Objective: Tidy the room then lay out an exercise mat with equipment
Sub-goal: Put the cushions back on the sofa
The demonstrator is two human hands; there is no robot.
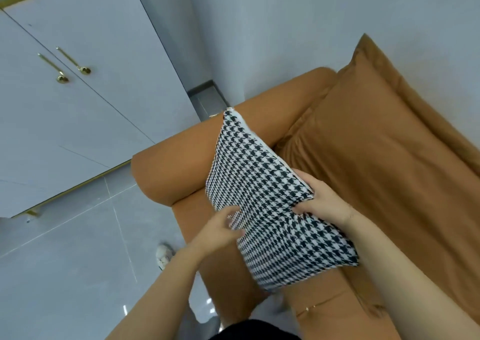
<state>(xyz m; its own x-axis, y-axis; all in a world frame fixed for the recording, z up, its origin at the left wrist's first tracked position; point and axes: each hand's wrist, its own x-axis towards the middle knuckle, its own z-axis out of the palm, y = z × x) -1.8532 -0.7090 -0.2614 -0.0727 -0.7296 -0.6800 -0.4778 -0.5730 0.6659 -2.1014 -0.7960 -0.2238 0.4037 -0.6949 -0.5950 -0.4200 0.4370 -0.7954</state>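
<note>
A black-and-white houndstooth cushion (262, 184) lies tilted against the armrest of an orange-brown sofa (376, 173), over the seat's left end. My left hand (223, 229) pinches the cushion's near left edge, fingers curled into the fabric. My right hand (322, 200) grips its right edge, thumb on the patterned face and fingers hidden behind it. No exercise mat or equipment is in view.
The sofa's back cushion (405, 111) stands against the pale wall. White cupboard doors with gold handles (62, 65) fill the left. Grey floor tiles (78, 249) lie between cupboard and sofa, with a white shoe (163, 255) near the sofa's front.
</note>
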